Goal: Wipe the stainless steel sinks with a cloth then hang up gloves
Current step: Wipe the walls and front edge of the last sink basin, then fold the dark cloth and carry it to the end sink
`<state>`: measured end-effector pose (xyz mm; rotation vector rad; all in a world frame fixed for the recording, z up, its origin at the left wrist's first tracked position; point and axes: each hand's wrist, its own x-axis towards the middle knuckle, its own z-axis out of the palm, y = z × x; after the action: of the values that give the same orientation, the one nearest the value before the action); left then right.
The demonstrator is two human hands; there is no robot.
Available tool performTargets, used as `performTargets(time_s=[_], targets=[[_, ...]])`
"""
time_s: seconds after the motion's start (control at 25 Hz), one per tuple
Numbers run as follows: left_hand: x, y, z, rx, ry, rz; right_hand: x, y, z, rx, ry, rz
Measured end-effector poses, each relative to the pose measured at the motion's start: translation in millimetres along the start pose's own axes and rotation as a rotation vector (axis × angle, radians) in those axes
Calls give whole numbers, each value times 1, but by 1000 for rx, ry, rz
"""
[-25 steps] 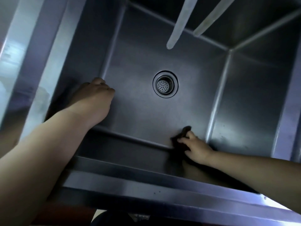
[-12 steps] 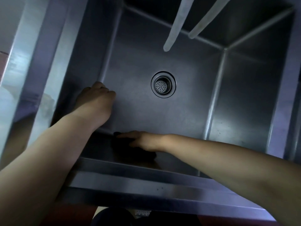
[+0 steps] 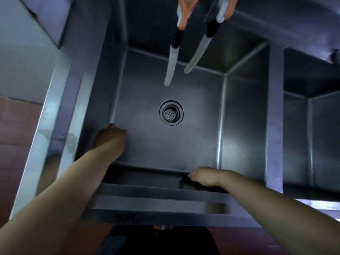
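A deep stainless steel sink [image 3: 242, 126] lies below me, with a round drain [image 3: 171, 112] in its floor. My left hand [image 3: 110, 138] rests on the sink floor by the left wall, knuckles down and fingers curled under, holding nothing. My right hand [image 3: 204, 176] grips a dark cloth [image 3: 185, 183] and presses it against the near wall, close to the floor edge. Most of the cloth is hidden under the hand and in shadow. Orange glove fingers [image 3: 185, 8] hang at the top of the view.
Two pale hoses [image 3: 170, 67] dangle from above into the sink's far half. A second sink basin [image 3: 298, 126] lies to the right past a steel divider. The sink's front rim [image 3: 156, 203] runs under my forearms. Reddish floor shows at the left.
My right hand slid the cloth along the near wall, first left, then back toward the right. My left hand stayed on the sink floor. The view pulled back, showing the second basin.
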<state>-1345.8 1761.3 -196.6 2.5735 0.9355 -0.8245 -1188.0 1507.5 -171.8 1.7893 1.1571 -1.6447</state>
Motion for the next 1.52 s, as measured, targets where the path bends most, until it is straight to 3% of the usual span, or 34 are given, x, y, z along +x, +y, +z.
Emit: performTargets(time_s=[0.2,0.32,0.48,0.72,0.84,0.92,1.04,1.16,1.24,1.32,1.44,1.52], targets=[[-4,1,-1,-46,-16,48,-5,-112,-29,134,123,-206],[-11,1,-1,-28,7,109,-22,-113,-28,338,171,-122],[-15,5,-6,22,-42,196,-51,-72,-19,413,133,89],[-30,28,-25,70,-112,367,-94,-26,-11,165,183,464],[-40,34,-37,110,-133,439,-119,-26,-10,218,385,588],[-51,44,-47,98,-124,501,-138,-25,-11,449,623,569],[-75,73,-70,-78,-85,618,-163,-39,-15,1010,988,422],[-106,114,-101,-411,-18,642,-191,-62,-20,1579,1131,120],[-125,138,-120,-566,118,653,-209,-68,-18,1634,1190,41],[-139,157,-137,-578,282,769,-228,-67,-13,1577,1258,45],[-157,186,-152,-409,451,991,-252,-54,5,1553,1281,6],[-172,208,-155,-284,458,1019,-266,-40,24,1540,1266,-23]])
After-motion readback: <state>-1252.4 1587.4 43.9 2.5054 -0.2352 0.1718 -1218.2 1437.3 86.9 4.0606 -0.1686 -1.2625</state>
